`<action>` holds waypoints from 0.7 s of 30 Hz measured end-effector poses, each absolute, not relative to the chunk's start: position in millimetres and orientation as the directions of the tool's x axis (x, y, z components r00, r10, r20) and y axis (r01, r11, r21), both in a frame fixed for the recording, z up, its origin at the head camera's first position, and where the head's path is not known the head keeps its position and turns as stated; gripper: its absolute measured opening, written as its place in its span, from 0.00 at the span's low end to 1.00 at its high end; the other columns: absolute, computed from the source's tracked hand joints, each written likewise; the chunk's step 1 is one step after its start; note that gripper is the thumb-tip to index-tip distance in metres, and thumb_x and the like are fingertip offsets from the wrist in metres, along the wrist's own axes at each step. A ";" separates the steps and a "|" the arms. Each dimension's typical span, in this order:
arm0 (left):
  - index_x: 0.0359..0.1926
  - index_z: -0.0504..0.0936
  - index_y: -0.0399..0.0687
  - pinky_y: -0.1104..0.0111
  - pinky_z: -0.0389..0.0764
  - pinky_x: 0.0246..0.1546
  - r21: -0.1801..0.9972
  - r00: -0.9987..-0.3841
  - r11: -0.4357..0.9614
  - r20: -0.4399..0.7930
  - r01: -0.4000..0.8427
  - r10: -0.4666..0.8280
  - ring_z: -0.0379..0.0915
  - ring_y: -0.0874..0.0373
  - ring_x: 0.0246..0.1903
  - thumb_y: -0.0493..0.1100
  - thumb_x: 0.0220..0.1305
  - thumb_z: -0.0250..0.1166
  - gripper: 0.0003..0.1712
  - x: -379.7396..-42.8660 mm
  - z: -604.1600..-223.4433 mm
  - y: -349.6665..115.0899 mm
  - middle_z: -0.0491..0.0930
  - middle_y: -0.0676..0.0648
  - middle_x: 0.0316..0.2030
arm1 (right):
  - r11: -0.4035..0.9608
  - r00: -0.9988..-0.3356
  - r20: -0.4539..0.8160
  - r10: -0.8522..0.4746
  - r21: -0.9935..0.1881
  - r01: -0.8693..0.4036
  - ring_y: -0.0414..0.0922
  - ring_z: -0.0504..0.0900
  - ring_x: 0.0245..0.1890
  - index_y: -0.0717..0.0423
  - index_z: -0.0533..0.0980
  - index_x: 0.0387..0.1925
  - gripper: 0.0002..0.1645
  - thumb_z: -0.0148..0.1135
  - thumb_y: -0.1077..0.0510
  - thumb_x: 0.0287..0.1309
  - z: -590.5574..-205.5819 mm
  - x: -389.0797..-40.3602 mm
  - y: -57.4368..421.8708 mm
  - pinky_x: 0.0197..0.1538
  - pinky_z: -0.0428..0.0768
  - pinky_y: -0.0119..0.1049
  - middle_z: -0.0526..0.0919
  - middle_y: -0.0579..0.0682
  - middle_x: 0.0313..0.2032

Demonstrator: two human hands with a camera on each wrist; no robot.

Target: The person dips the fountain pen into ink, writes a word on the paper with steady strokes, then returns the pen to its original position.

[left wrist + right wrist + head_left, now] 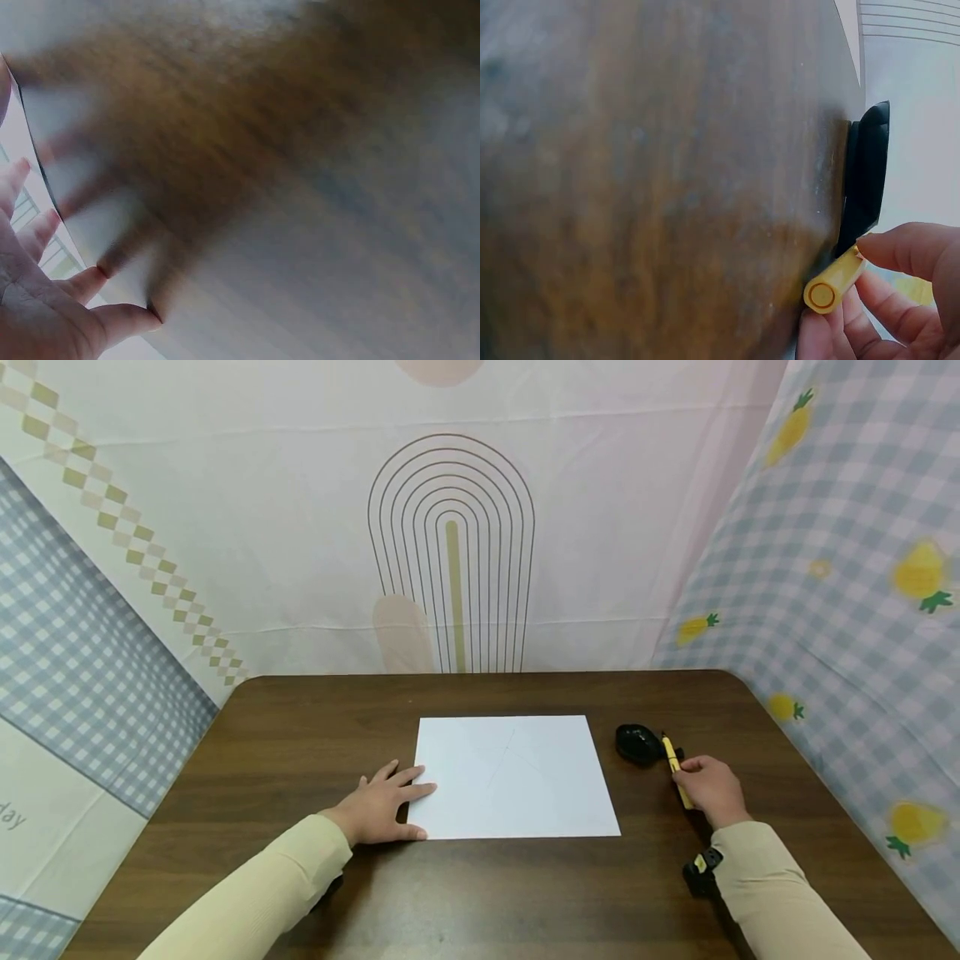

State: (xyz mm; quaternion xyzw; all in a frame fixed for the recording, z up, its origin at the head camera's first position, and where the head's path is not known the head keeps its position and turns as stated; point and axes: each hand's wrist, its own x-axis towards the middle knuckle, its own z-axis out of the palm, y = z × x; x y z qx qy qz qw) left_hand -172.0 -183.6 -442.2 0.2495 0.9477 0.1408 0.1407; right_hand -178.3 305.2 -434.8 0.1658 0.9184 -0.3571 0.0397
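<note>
A white sheet of paper (517, 777) with faint thin lines lies on the brown table. My left hand (381, 806) rests at its left edge, fingers spread and fingertips on the paper; the left wrist view shows the same hand (52, 300) from low down. Over on the right, my right hand (714, 787) pinches a yellow pen-like stick (678, 772) with a dark tip and a dark band. Its round yellow end (823, 295) faces the right wrist camera. Just beyond the fingers sits a glossy black rounded object (637, 744), which the stick's far end overlaps in the head view.
The dark wood-grain table (495, 893) has rounded far corners. A white patterned cloth (600, 527) hangs behind it, with checked cloths on the left (82, 643) and right (847, 635). A black wrist device (702, 871) sits by the right sleeve.
</note>
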 end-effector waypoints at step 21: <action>0.68 0.70 0.57 0.28 0.53 0.56 0.349 -0.846 0.839 -0.188 0.418 0.500 0.44 0.33 0.71 0.65 0.54 0.68 0.42 -171.8 -442.0 -183.6 0.57 0.45 0.72 | 0.738 -0.955 -0.173 0.241 -0.606 0.296 0.57 0.79 0.36 0.74 0.72 0.49 0.24 0.54 0.54 0.65 -431.4 -180.2 308.3 0.35 0.76 0.47 0.78 0.70 0.43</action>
